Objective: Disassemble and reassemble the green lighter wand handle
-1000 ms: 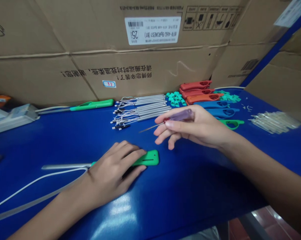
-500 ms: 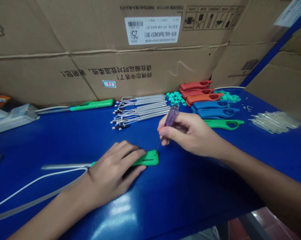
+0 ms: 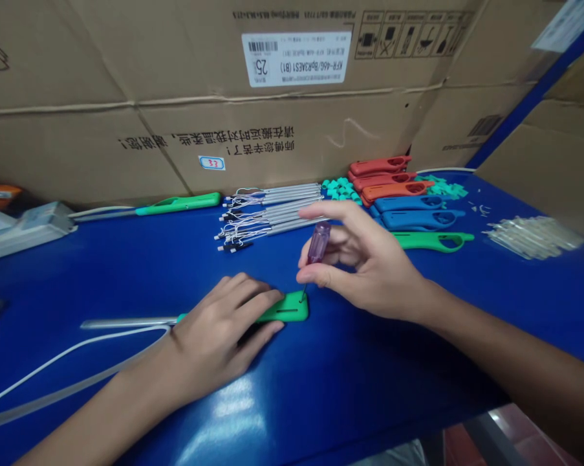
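My left hand [image 3: 231, 323] is closed over a green utility lighter [image 3: 292, 307] lying flat on the blue table. The slotted end of its case shows past my fingers, and its metal tube [image 3: 129, 322] sticks out to the left. My right hand [image 3: 364, 265] grips a small screwdriver [image 3: 319, 243] with a clear purple handle, between the thumb and bent fingers, index finger raised off it. Nearly upright, the screwdriver's shaft meets the small hole near the right end of the green case. How deep the tip sits cannot be made out.
Behind my hands lie metal tubes with wires [image 3: 292, 212], teal caps [image 3: 340, 191], red cases [image 3: 379, 166], blue cases [image 3: 412, 219] and a green case [image 3: 434, 241]. Another green lighter [image 3: 180, 203] rests near the cardboard [image 3: 175, 58]. Pale sticks [image 3: 531, 237] lie right, a white cable [image 3: 78, 349] left.
My right hand has lowered the screwdriver and tipped it more upright, its shaft now at the hole. The index finger has lifted off the handle. My left hand and the lighter stay put.
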A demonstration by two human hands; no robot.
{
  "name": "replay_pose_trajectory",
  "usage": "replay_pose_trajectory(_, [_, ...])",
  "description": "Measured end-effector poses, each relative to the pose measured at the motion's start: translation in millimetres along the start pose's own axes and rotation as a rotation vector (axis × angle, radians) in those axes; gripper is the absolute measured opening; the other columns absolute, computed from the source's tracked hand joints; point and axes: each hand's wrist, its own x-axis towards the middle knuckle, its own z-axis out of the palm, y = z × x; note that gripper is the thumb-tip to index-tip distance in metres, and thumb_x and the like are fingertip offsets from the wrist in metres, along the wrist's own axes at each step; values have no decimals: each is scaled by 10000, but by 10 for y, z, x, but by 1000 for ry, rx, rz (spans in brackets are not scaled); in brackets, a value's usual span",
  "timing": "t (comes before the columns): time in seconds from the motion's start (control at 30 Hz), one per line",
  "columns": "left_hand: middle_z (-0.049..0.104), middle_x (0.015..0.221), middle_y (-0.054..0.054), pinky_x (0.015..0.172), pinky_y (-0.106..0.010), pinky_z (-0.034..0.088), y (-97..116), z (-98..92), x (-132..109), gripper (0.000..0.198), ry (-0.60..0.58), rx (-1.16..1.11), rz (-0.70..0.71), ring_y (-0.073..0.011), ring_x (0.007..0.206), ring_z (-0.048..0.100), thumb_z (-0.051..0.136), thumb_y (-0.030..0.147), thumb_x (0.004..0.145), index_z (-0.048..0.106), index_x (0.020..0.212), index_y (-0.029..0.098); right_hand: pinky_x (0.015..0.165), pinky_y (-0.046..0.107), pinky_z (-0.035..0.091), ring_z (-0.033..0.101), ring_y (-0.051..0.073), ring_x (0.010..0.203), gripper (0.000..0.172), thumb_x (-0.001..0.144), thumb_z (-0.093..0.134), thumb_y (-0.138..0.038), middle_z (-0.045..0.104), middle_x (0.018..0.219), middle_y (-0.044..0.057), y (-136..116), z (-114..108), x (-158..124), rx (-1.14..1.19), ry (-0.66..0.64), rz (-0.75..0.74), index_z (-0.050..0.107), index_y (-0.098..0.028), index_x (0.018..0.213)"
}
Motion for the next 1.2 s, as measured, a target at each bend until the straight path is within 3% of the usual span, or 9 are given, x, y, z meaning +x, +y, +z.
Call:
replay_pose_trajectory(0.1, [655,1057,-94,845,-407,489,5,-5,1,251,9,-3,4,-231,928,595,541,243,967,596,1201,172,793,300,610,697,174,926,661,839,747,-201,668,986,-8,23,5,-25,-64,57,-112,383,-296,1382])
replay_pose_trajectory(0.2, [654,1057,-95,837,-402,491,6,-7,5,254,11,-4,7,-233,930,595,543,244,966,602,1202,172,843,294,619,695,163,994,508,888,687,-177,645,1219,32,28,11,-43,-172,40,-247,464,-274,1334])
replay_pose_trajectory(0.3, [653,1068,-87,858,-413,482,5,-7,3,247,0,-2,5,-231,939,593,542,244,967,595,1200,181,860,272,610,687,147,1024,411,917,599,-102,625,1303,36,-4,20,-63,-246,20,-344,520,-237,1298])
replay_pose_trajectory(0.47, [650,1087,-89,889,-413,483,8,-12,-3,248,3,-4,-4,-235,974,598,547,244,962,596,1199,189,882,265,583,676,134,1037,505,873,524,-18,634,1309,17,-71,12,-83,-297,-25,-363,504,-240,1327])
replay_pose_trajectory(0.7, [651,1065,-97,852,-401,508,6,-7,4,249,26,5,5,-234,943,590,546,246,957,604,1190,178,905,303,565,671,143,970,420,907,544,-93,696,1156,7,-77,-9,-69,-344,-38,-378,537,-253,1295])
replay_pose_trajectory(0.87, [643,1076,-97,852,-407,501,9,-13,3,252,20,6,6,-241,955,588,549,241,958,597,1197,177,932,319,546,655,161,1028,417,903,559,-107,684,1185,16,-90,-15,-76,-368,-43,-381,528,-248,1294])
replay_pose_trajectory(1.0, [643,1097,-89,898,-422,484,7,-12,-1,252,14,3,3,-238,980,597,545,245,963,580,1205,184,884,268,555,657,124,993,475,867,508,-10,665,1224,21,-116,-17,-75,-305,-56,-383,504,-212,1297])
replay_pose_trajectory(1.2, [647,1090,-92,897,-432,480,11,-10,7,245,15,9,13,-242,979,595,541,243,965,579,1197,175,820,262,570,675,119,941,452,868,520,-24,668,1228,20,-129,-15,-73,-298,-42,-366,522,-235,1267])
